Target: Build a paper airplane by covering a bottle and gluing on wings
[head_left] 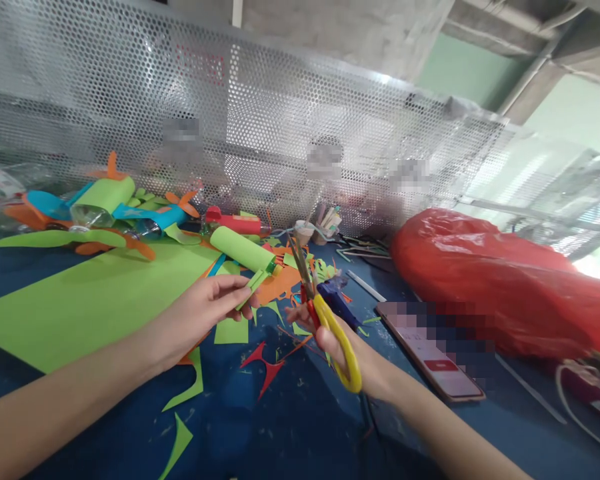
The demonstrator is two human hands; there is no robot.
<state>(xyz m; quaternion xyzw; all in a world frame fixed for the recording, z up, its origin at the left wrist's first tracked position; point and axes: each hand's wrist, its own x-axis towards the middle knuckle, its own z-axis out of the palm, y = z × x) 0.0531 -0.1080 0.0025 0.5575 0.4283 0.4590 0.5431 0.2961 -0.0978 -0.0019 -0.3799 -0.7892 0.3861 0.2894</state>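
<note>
Currently, far left: paper-covered bottle models (103, 197) with propellers (110, 238) are sitting bunched at the back, probably parked there to free up front space. 1 large green sheet (130, 287) is lying flat before them on the blue table (220, 440), likely because it's too wide to stack.

Left hand (225, 297) is pinching a small green paper piece (253, 290) between thumb and fingers, above the table, left of the scissors. Judging by the grip, it's taking the near end so the far end is sticking out free. A green-wrapped bottle (243, 250) is lying on its side just behind; can't tell if the piece is touching it. Offcuts are littering the middle, incl. 1 red scrap (264, 363).

Right hand (325, 330) is grasping the scissors (325, 310) by the handles, blades pointing up and away, presumably angled so the edges are clearing the other hand. Fingers are partly spread; can't tell which loops they're filling, or whether the blades are touching the piece.

Further right, a dark blue tool (339, 300) is lying behind the wrist, a phone (430, 353) is resting screen-up, maybe for viewing, and a red bag (480, 280) is bulging behind it.
</note>
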